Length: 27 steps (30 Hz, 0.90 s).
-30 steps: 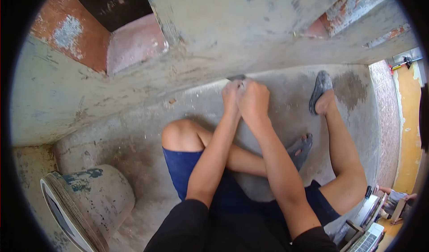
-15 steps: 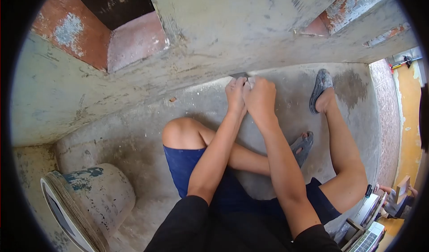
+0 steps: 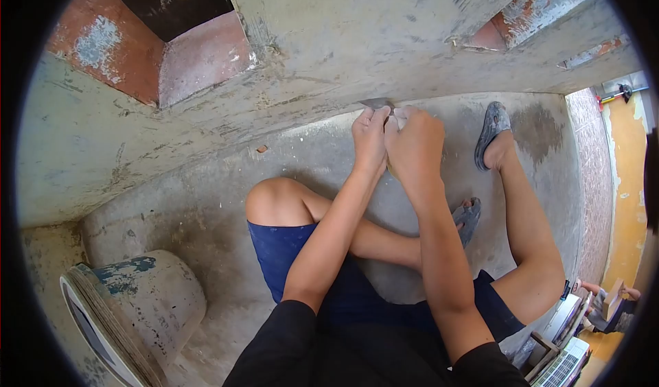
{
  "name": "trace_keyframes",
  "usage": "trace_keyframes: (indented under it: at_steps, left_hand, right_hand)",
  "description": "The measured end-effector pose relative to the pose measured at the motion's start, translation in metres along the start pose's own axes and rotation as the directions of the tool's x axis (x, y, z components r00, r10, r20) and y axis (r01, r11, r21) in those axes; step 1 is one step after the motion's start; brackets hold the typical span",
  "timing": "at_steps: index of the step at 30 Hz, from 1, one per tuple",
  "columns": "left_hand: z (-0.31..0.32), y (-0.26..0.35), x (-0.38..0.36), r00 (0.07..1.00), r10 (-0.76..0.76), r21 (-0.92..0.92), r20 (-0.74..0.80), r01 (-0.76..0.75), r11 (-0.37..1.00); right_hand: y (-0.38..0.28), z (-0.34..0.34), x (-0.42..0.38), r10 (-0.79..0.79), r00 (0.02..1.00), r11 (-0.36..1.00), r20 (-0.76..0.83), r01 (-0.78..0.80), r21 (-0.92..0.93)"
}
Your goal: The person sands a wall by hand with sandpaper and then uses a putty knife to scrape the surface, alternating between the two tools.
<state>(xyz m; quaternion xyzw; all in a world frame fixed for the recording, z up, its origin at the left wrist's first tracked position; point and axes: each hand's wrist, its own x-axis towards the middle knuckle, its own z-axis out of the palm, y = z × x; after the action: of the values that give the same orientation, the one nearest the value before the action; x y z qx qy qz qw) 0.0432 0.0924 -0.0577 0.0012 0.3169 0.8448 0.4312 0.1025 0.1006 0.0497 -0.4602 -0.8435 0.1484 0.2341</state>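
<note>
A putty knife (image 3: 377,103) with a dark metal blade lies at the foot of the wall, its blade edge right at the line where wall and floor meet. My left hand (image 3: 371,138) is closed, with the fingertips on the blade's near side. Close beside it, my right hand (image 3: 416,140) wraps round the handle end, which is mostly hidden by the fingers. Pale dust coats the fingertips of both hands.
A paint-stained bucket (image 3: 152,305) lies tipped at the lower left. The scuffed wall (image 3: 329,51) has recessed openings. A small brown chip (image 3: 261,149) rests on the concrete floor (image 3: 213,181). Far right, another person (image 3: 611,305) holds a board.
Both hands have shifted a little to the right along the wall's base. More of the putty knife's blade shows now.
</note>
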Motion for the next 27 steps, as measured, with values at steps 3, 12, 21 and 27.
trace_keyframes:
  at_steps: [3, 12, 21, 27]
  left_hand:
    - [-0.008, -0.01, -0.004, 0.997, -0.064, 0.001, 0.032, 0.064, 0.998]
    - [0.013, 0.0, -0.007, 1.0, 0.009, 0.043, -0.026, -0.008, 0.999]
    - [-0.003, 0.003, -0.005, 0.999, -0.051, 0.039, -0.005, 0.051, 0.998]
    - [-0.01, -0.001, 0.0, 0.999, -0.043, 0.036, 0.007, 0.043, 0.998]
  right_hand:
    - [0.009, 0.015, 0.009, 0.015, 0.998, 0.999, 0.058, -0.013, -0.03]
    - [0.006, 0.002, 0.006, 0.045, 0.999, 0.999, 0.026, -0.045, -0.011]
    - [0.001, 0.016, -0.001, 0.065, 0.998, 0.996, 0.019, -0.063, -0.066]
    - [0.002, 0.019, 0.0, 0.096, 0.995, 0.994, 0.04, -0.094, -0.056]
